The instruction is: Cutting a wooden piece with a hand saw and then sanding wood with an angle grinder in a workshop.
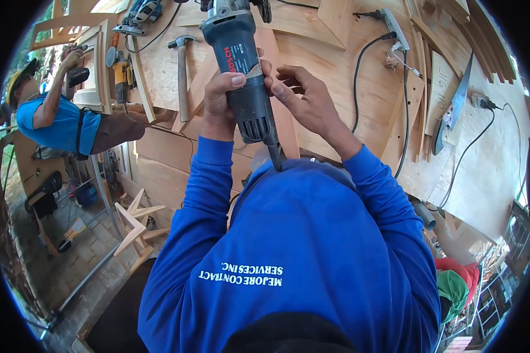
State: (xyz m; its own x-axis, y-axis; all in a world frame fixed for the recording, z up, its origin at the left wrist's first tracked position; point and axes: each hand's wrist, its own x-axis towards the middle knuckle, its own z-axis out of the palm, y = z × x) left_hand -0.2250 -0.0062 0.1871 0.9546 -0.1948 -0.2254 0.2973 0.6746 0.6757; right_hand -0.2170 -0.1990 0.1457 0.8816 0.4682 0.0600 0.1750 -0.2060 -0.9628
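Note:
My left hand [219, 100] is wrapped round the body of a dark blue angle grinder [232, 56], its thumb on the near side and its fingertips showing at the right edge. The grinder's metal head points away from me, partly cut off by the top of the view. Its cord end hangs down against my blue shirt. Close to the right side of the grinder is my right hand [312, 100], fingers loosely bent and apart, with nothing seen in them. A light wooden board [284, 120] lies behind the grinder.
Left of the grinder a hammer [183, 76] lies on the wooden bench, with a yellow power tool [122, 76] beyond. A handsaw [453, 112], a power strip [396, 29] and cords lie at right. Far left, another person [59, 120] holds a drill [78, 76].

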